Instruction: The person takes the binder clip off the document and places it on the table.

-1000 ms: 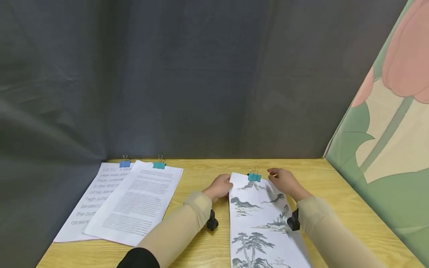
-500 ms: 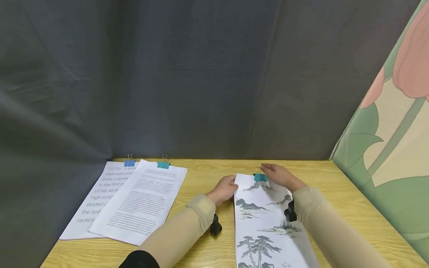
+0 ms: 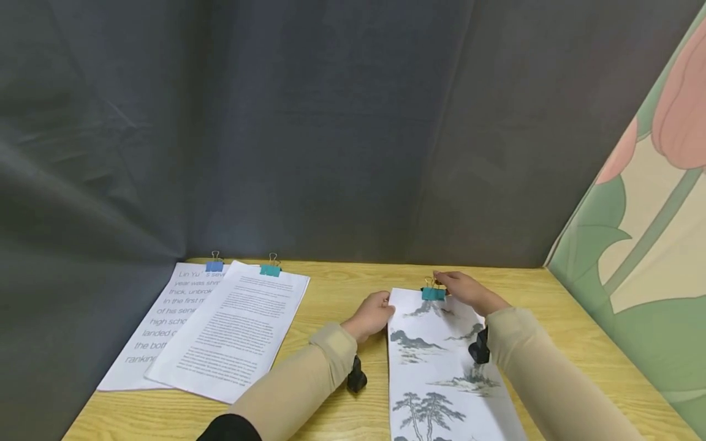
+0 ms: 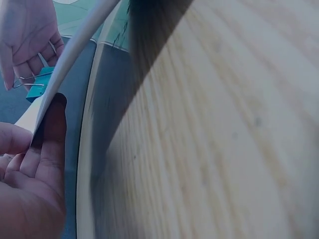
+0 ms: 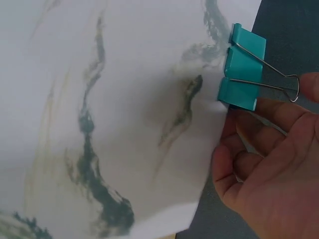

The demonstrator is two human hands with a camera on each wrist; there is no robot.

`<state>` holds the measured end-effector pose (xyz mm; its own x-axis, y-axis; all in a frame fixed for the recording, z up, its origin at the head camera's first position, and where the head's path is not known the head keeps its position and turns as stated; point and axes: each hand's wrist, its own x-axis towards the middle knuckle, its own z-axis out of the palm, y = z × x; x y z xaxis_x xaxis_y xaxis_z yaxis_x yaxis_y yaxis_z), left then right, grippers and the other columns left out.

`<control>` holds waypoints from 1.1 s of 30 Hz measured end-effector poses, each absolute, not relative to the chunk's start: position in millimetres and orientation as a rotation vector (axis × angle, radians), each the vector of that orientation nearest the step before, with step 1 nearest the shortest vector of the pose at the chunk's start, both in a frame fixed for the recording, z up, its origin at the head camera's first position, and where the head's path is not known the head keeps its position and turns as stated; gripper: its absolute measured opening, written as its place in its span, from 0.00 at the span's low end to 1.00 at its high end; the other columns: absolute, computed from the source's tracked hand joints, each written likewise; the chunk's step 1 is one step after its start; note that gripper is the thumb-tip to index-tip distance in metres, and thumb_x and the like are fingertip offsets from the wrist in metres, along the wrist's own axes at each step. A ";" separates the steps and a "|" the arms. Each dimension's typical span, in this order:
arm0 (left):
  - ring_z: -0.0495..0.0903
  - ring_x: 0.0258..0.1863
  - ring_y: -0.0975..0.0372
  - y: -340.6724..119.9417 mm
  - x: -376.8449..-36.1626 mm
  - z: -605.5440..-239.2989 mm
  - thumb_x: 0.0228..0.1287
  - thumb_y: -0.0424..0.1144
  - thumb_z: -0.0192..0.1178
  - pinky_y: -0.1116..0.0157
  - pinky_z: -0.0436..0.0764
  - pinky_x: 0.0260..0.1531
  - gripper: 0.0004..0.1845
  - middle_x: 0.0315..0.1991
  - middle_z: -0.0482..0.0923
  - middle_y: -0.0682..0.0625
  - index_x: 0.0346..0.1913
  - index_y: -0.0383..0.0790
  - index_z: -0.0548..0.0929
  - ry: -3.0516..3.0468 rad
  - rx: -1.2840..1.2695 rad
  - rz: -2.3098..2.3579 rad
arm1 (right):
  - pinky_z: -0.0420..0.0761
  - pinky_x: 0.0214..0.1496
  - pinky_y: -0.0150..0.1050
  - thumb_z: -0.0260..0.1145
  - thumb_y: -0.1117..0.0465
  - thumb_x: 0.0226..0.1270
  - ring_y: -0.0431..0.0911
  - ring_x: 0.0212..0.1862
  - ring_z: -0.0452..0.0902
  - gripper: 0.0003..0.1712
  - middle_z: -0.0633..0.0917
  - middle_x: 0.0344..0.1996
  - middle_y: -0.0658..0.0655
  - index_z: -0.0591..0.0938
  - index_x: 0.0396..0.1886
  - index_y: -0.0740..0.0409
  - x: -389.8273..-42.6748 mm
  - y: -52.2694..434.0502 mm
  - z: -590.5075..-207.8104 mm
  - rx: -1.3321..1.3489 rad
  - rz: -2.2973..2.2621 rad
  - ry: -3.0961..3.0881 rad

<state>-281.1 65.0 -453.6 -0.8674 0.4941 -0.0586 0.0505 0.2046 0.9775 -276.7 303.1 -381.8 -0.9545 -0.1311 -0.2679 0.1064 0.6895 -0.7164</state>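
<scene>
Right hand (image 3: 466, 292) pinches the teal clip (image 3: 433, 293), now lifted slightly.

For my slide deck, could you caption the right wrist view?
Right hand pinching the handles of a teal clip on an ink-landscape print.

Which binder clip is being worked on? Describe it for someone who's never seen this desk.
On the wooden table, find the landscape-painting sheets on the right. The teal clip bites their far edge, under the right hand; the other two clips hold text pages at left.
</scene>
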 end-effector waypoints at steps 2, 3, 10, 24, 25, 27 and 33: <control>0.55 0.16 0.63 65.7 -279.1 -453.2 0.80 0.28 0.46 0.65 0.60 0.21 0.13 0.20 0.60 0.52 0.31 0.41 0.66 2.120 0.499 1.720 | 0.60 0.71 0.68 0.43 0.43 0.87 0.72 0.71 0.62 0.41 0.64 0.72 0.78 0.59 0.76 0.78 -276.4 304.1 -383.3 -0.007 -1.166 2.576; 0.55 0.16 0.63 65.7 -278.4 -453.0 0.80 0.28 0.46 0.65 0.60 0.21 0.14 0.20 0.59 0.52 0.31 0.41 0.65 2.118 0.497 1.721 | 0.59 0.72 0.68 0.43 0.45 0.87 0.72 0.71 0.61 0.40 0.64 0.72 0.78 0.59 0.76 0.77 -276.5 305.1 -384.1 -0.015 -1.194 2.557; 0.54 0.16 0.63 63.2 -276.5 -454.2 0.81 0.29 0.46 0.64 0.59 0.22 0.16 0.20 0.58 0.52 0.30 0.42 0.61 2.096 0.496 1.720 | 0.65 0.70 0.59 0.50 0.52 0.85 0.66 0.71 0.61 0.36 0.65 0.73 0.74 0.60 0.77 0.75 -277.3 314.7 -387.7 -0.064 -1.425 2.378; 0.54 0.17 0.62 61.0 -273.7 -453.7 0.81 0.30 0.47 0.64 0.59 0.21 0.16 0.20 0.56 0.52 0.30 0.43 0.60 2.094 0.483 1.725 | 0.58 0.73 0.68 0.55 0.46 0.83 0.68 0.72 0.61 0.35 0.76 0.64 0.70 0.70 0.67 0.75 -279.8 317.2 -393.4 -0.131 -1.416 2.470; 0.54 0.17 0.62 61.3 -273.6 -453.6 0.81 0.30 0.47 0.64 0.59 0.21 0.16 0.20 0.56 0.52 0.30 0.43 0.60 2.092 0.480 1.728 | 0.57 0.73 0.68 0.55 0.45 0.83 0.67 0.72 0.62 0.34 0.76 0.63 0.69 0.72 0.66 0.74 -280.3 316.6 -394.7 -0.124 -1.410 2.489; 0.55 0.17 0.62 62.2 -274.1 -453.8 0.81 0.30 0.47 0.64 0.60 0.21 0.16 0.19 0.56 0.53 0.30 0.43 0.60 2.083 0.472 1.739 | 0.56 0.73 0.68 0.56 0.44 0.82 0.66 0.71 0.63 0.33 0.77 0.61 0.68 0.73 0.63 0.73 -280.9 315.0 -397.2 -0.122 -1.397 2.532; 0.64 0.20 0.60 64.4 -277.3 -456.1 0.81 0.29 0.47 0.63 0.67 0.24 0.13 0.20 0.61 0.51 0.32 0.41 0.65 2.043 0.449 1.774 | 0.64 0.71 0.65 0.57 0.43 0.81 0.62 0.65 0.72 0.33 0.81 0.57 0.66 0.75 0.62 0.71 -279.7 310.4 -399.0 -0.147 -1.346 2.664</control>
